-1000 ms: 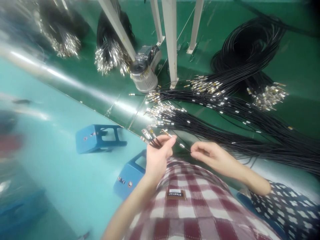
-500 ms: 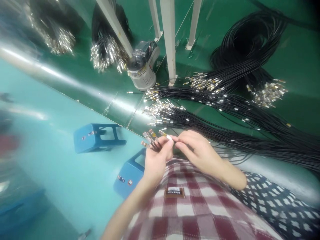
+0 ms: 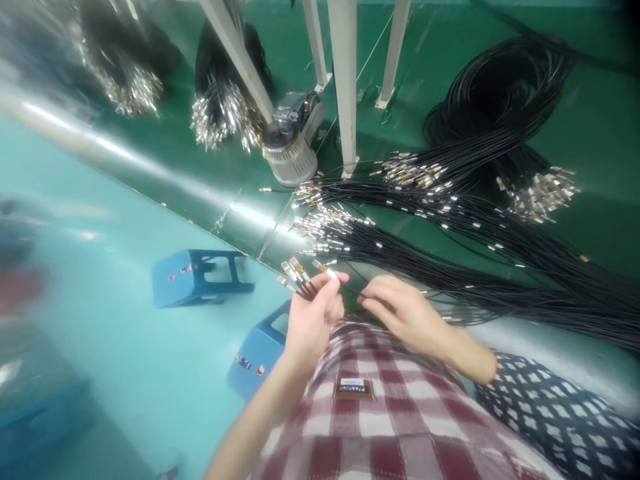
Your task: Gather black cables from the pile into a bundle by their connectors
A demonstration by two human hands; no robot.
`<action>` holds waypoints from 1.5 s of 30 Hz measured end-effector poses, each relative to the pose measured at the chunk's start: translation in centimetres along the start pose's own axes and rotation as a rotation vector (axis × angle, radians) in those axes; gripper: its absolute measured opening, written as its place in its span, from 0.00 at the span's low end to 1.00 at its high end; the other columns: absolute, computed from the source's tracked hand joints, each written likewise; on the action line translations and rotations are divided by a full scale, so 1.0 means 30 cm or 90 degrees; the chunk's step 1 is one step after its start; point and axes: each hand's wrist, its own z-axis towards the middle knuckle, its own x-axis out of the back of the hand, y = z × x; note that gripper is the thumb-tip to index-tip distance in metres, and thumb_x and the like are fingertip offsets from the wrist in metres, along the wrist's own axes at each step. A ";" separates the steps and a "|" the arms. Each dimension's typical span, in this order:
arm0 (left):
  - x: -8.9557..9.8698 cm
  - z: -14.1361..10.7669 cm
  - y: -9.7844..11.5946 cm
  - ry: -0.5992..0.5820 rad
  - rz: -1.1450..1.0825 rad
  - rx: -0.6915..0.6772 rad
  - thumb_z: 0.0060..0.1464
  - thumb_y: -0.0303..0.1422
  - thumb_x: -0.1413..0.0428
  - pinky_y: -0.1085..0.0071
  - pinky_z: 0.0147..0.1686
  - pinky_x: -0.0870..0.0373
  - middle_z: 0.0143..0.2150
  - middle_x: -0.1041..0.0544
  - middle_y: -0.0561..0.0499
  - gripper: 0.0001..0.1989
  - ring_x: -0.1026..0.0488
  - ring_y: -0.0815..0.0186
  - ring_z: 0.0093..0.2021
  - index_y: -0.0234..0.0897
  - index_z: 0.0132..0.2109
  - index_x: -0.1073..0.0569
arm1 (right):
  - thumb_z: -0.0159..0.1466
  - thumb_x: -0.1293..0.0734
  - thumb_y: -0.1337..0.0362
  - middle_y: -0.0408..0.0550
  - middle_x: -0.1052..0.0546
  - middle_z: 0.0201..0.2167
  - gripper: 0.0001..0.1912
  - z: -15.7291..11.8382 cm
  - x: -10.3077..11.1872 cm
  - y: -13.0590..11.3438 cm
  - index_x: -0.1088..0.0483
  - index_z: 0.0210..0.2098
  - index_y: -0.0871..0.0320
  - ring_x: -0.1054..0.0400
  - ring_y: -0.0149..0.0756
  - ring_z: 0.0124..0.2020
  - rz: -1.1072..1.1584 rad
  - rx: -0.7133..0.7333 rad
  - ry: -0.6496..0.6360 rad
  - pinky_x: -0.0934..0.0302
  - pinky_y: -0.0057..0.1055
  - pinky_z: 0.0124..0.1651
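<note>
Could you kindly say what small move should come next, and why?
Perhaps the left hand should tuck the pinched cable end in beside the other ends it holds, since that one sits apart while the right hand holds its cable.

A small bunch of black cables with flat, silvery tips fans out of the left hand, near the centre of the frame, pointing to the upper left. Just to its right, a single thin cable with a pale, amber-marked end slants down toward the right hand, seemingly straight, though blur softens it.
</note>
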 end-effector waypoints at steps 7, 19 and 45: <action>0.007 0.014 -0.002 -0.017 -0.019 0.031 0.46 0.37 0.33 0.77 0.19 0.55 0.16 0.49 0.64 0.20 0.54 0.79 0.16 0.29 0.44 0.23 | 0.70 0.41 0.66 0.44 0.26 0.27 0.12 0.060 -0.046 -0.063 0.31 0.30 0.58 0.33 0.31 0.29 0.034 -0.025 0.013 0.41 0.28 0.35; 0.086 0.036 -0.067 -0.003 -0.097 0.038 0.55 0.45 0.41 0.69 0.38 0.32 0.24 0.37 0.53 0.25 0.33 0.69 0.29 0.35 0.19 0.39 | 0.62 0.32 0.68 0.55 0.25 0.43 0.06 0.169 -0.051 0.354 0.25 0.39 0.60 0.30 0.42 0.39 -0.229 -0.260 -0.010 0.41 0.34 0.37; -0.121 0.031 0.010 0.016 0.043 -0.056 0.43 0.34 0.32 0.75 0.19 0.52 0.14 0.45 0.62 0.11 0.49 0.78 0.16 0.32 0.30 0.24 | 0.63 0.32 0.55 0.46 0.24 0.33 0.11 -0.067 0.177 0.007 0.29 0.36 0.57 0.36 0.31 0.27 0.052 -0.185 -0.055 0.40 0.29 0.32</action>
